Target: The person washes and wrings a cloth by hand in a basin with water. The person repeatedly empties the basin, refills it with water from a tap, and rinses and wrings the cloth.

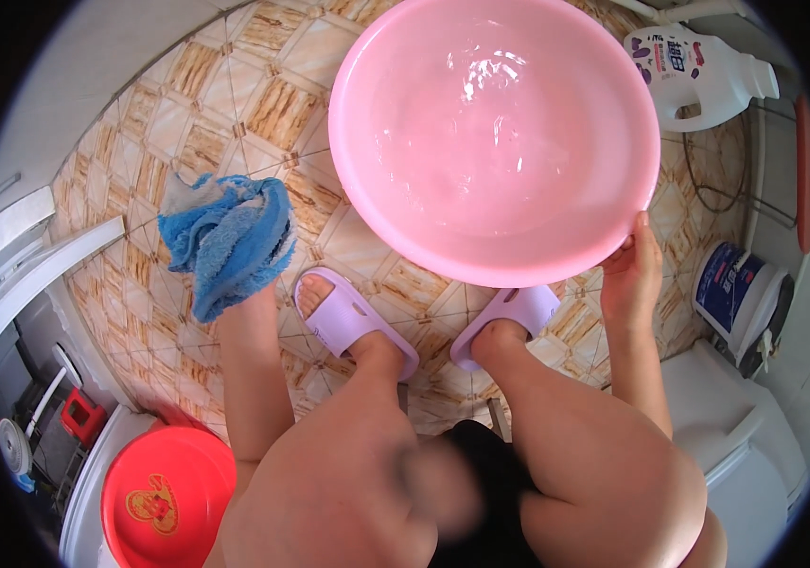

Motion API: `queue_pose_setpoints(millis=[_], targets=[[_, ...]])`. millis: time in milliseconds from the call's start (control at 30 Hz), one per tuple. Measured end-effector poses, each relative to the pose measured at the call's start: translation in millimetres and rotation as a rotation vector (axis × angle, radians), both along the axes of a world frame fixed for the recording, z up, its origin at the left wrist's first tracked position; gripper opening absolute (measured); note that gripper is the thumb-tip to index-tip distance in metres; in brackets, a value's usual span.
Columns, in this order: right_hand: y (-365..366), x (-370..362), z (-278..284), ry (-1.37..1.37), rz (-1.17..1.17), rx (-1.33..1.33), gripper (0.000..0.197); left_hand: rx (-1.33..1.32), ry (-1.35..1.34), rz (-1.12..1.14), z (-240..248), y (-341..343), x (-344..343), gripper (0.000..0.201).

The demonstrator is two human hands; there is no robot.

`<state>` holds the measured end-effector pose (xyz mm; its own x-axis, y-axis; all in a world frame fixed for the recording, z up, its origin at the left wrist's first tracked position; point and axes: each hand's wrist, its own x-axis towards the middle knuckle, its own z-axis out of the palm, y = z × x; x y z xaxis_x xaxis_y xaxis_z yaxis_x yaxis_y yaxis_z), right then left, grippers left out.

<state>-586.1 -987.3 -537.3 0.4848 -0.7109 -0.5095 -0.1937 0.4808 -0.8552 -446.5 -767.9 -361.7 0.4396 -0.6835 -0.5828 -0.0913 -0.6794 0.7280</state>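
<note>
A large pink plastic basin [604,180] fills the upper middle, over the tiled floor, with light glinting off clear water inside it. At its lower right rim my right hand [634,270] is closed, thumb up along the edge and fingers curled beneath. Left of the basin and apart from it is a bunched blue cloth with pale patches [235,241], towel-like in texture. My left hand [249,305] is at the cloth's lower end, gripping it; the fingers are hidden by the folds.
My feet in lilac slippers [339,322] stand below the basin. A white jug [694,80] is beyond its right side, with a blue-and-white tub [741,298] nearer. A red basin [164,473] is at lower left. A white door frame [50,275] borders the left.
</note>
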Motion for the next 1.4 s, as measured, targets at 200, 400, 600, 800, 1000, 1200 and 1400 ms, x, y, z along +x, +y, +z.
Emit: queue_pose_setpoints(millis=[200,400,600,800,1000,1200,1400], targets=[[1.0,29.7,13.7,-0.058,-0.104,-0.089,0.029,0.035,0.002,0.005,0.7,0.2,-0.7,0.033],[-1.6,40.5,27.3,-0.191,0.018,-0.03,0.027,0.05,-0.001,-0.004,5.2,-0.3,-0.1,0.034],[9.2,63.2,41.1,-0.172,-0.04,-0.094,0.024,0.065,-0.006,-0.016,8.3,-0.5,2.2,0.035],[15.4,66.0,40.3,-0.183,0.02,-0.131,0.025,0.104,-0.028,-0.017,17.9,4.0,8.2,0.036],[11.7,63.7,38.6,-0.15,-0.002,-0.191,0.025,0.093,-0.025,-0.027,15.5,4.2,14.2,0.037],[1.7,56.4,29.2,-0.142,-0.005,-0.194,0.024,0.103,-0.03,-0.017,18.7,5.6,13.9,0.038],[-4.4,53.8,22.7,-0.132,-0.019,-0.199,0.017,0.122,-0.033,-0.037,22.4,5.3,9.9,0.039]])
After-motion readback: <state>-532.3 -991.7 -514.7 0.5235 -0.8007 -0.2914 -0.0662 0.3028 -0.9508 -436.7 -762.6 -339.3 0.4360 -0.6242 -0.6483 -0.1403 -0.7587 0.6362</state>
